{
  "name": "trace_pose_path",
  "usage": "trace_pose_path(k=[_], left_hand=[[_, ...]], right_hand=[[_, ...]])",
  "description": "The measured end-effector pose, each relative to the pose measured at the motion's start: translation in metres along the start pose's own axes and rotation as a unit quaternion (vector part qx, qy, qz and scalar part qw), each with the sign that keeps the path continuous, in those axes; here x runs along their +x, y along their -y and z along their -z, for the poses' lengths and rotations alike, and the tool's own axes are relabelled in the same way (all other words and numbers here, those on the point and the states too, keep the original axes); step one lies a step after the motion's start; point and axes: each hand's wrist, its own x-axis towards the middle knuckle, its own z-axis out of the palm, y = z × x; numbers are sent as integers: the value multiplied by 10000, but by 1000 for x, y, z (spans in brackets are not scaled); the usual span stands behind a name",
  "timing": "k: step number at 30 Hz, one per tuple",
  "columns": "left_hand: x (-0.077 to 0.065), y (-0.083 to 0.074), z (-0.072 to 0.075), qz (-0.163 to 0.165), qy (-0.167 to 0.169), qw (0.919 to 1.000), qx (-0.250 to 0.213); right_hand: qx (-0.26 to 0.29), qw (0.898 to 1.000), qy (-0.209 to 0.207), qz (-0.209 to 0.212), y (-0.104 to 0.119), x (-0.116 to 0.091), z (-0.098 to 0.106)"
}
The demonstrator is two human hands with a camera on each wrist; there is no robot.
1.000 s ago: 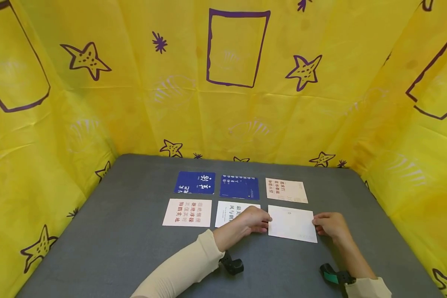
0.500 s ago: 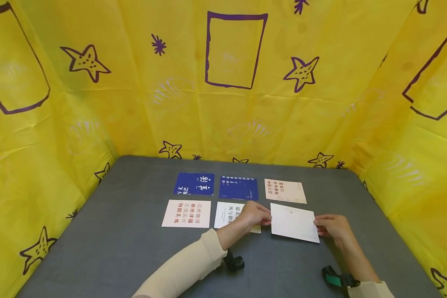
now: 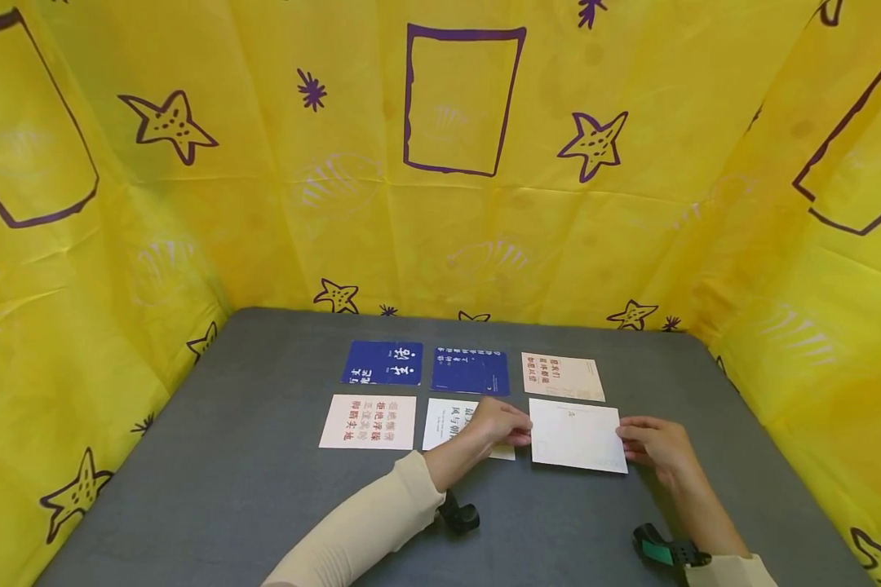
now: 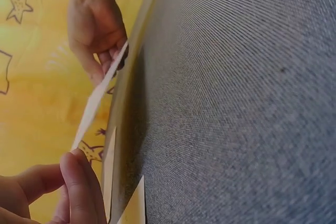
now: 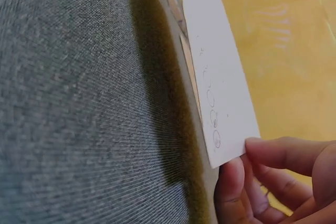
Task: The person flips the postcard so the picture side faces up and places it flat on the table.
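Note:
A white postcard (image 3: 578, 436) with faint print is held up between both hands, raised off the grey tabletop in both wrist views. My left hand (image 3: 495, 424) pinches its left edge with thumb and fingertips. At the opposite edge, my right hand (image 3: 657, 447) pinches it the same way; in the right wrist view the thumb and fingers (image 5: 278, 153) grip near a corner. Beneath the left hand lies a white card (image 3: 446, 417) with dark lettering, partly covered by that hand. Just behind the held postcard is a cream card (image 3: 561, 377) with reddish-brown lettering.
Two blue cards lie in the back row, the left one (image 3: 383, 363) and the middle one (image 3: 470, 372). A pale pink card (image 3: 368, 421) with red lettering lies front left. The grey table (image 3: 264, 489) is walled by yellow patterned cloth (image 3: 264, 204).
The postcard has come up off the table, tilted and shifted slightly right, then back a little left. Both hands have kept hold of its edges; the other cards lie where they were.

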Motion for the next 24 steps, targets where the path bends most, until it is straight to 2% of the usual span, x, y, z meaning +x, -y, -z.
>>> trace_pose_path(k=[7, 24], left_hand=[[-1, -3, 6, 162, -40, 9997, -177], [0, -5, 7, 194, -9, 9993, -304]], right_hand=[[-82, 9992, -214, 316, 5, -2, -5], [-209, 9985, -282, 419, 8, -3, -4]])
